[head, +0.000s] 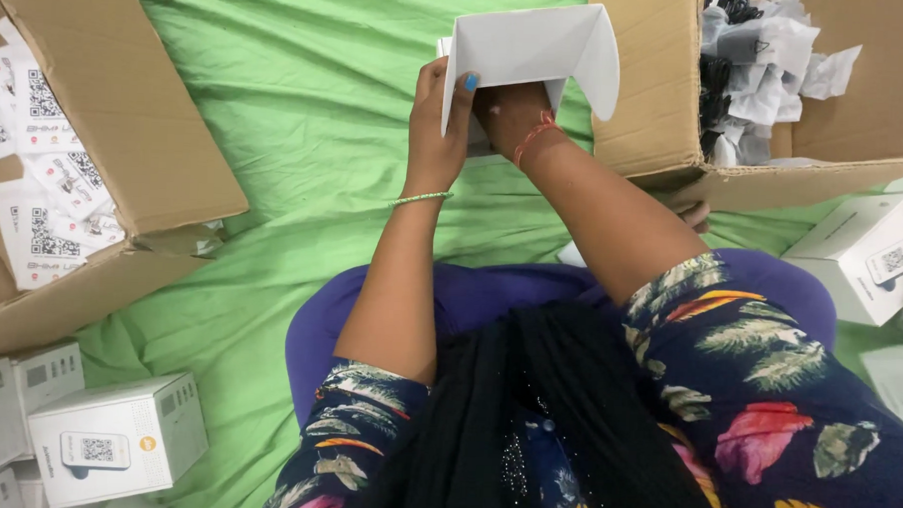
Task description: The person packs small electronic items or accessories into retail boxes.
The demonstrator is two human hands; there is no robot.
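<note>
- While the left hand (438, 133) grips the folded white cardboard insert (532, 48) by its left edge, thumb in front, the insert stands just above both hands.
- Right hand (504, 114) sits behind it; grip unclear.
- Open carton (657, 101) lies right of them.

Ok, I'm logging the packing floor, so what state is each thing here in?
White carton: unfolded, flaps open, held up by both hands.
Left hand: gripping the carton's left edge.
Right hand: mostly hidden behind the carton.
Left cardboard box: open, printed cards inside.
Right cardboard box: open, bagged black items inside.
Small white boxes: closed.
</note>
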